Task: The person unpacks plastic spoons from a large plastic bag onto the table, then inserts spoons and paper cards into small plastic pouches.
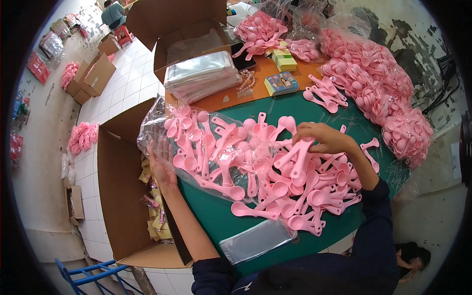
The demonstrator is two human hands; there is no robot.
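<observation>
Although the green surface (211, 209) shows bare beside the left forearm (189, 223), a heap of pink spoons (280, 189) hides much of it between the hands; a clear bag (153, 123) partly veils the outstretched left hand (163, 166), while the right hand (322, 137) grips smooth, round-bowled spoons (300, 160), their number unclear.

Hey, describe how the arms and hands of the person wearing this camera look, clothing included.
Both the left sleeve and right sleeve are dark navy, leaving the forearms bare. The left hand and right hand are ungloved; no watch shows.
</observation>
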